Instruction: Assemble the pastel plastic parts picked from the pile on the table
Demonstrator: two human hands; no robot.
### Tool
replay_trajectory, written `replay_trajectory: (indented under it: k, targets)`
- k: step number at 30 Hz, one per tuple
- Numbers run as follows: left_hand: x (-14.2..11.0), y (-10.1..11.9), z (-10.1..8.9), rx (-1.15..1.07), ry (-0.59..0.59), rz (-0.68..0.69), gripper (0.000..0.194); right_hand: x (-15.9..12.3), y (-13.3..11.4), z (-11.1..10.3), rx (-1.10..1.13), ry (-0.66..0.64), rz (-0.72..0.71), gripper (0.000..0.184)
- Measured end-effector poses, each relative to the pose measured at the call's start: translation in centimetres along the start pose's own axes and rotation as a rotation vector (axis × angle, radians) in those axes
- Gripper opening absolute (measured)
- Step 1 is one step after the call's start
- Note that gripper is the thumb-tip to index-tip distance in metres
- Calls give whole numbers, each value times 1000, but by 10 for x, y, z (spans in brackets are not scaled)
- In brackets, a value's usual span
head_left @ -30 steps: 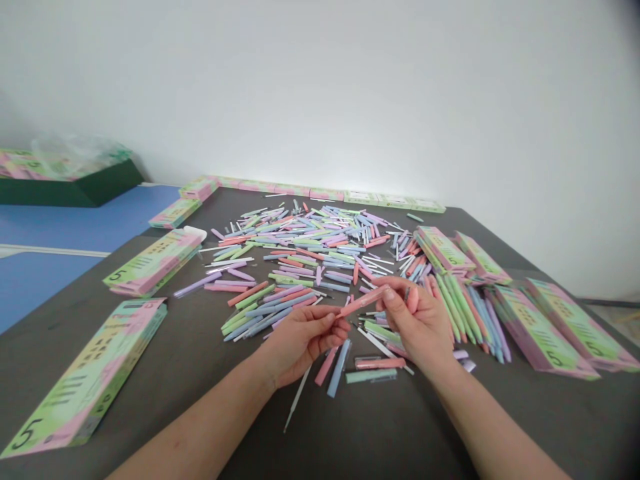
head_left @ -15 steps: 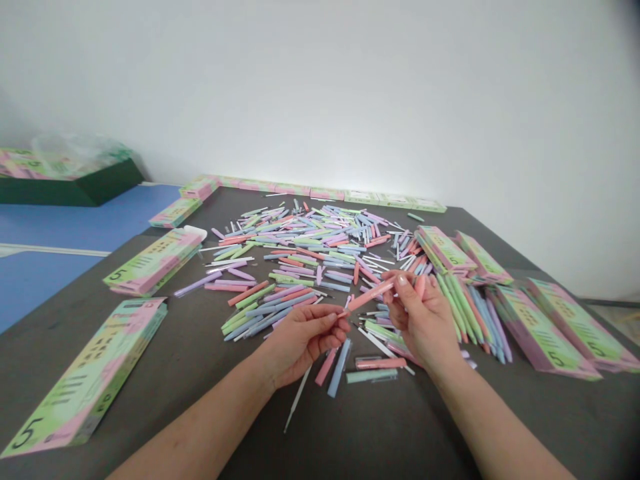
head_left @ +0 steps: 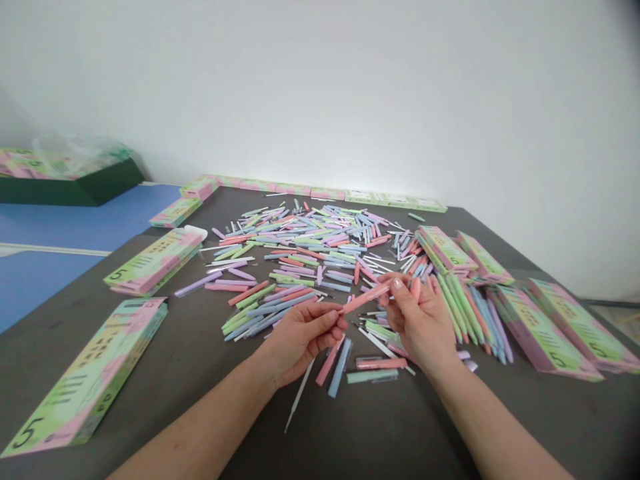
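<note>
Large black "5" on pastel cardboard box (head_left: 85,377); smaller print unreadable.

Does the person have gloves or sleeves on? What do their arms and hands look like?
The left arm and right arm are bare to the picture's edge, with no sleeves showing. The left hand and right hand wear no gloves, and no rings or watch show. The fingernails are short and rounded.
</note>
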State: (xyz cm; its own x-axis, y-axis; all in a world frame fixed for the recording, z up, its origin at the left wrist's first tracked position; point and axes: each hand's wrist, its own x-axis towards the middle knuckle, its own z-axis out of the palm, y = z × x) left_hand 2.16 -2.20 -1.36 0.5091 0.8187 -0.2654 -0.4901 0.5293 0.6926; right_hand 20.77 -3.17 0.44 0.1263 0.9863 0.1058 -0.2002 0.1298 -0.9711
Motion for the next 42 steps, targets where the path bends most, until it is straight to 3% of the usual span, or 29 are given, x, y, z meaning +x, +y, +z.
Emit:
replay_trajectory:
  k: [18, 23, 30, 42]
  targets:
    - [2, 1, 1, 88, 40, -20, 16, -7, -1, 3, -266, -10, -158, 30]
    - [0, 3, -1, 66, -15, -43, 14, -8, -2, 2, -227, 4, -162, 24]
    - [-2, 4, 0, 51, -30, -60, 13, -2, 1, 1, -37, 8, -60, 26]
    - [0, 2, 1, 118, 10, -22, 17, -6, 3, 1, -157, -5, -112, 23]
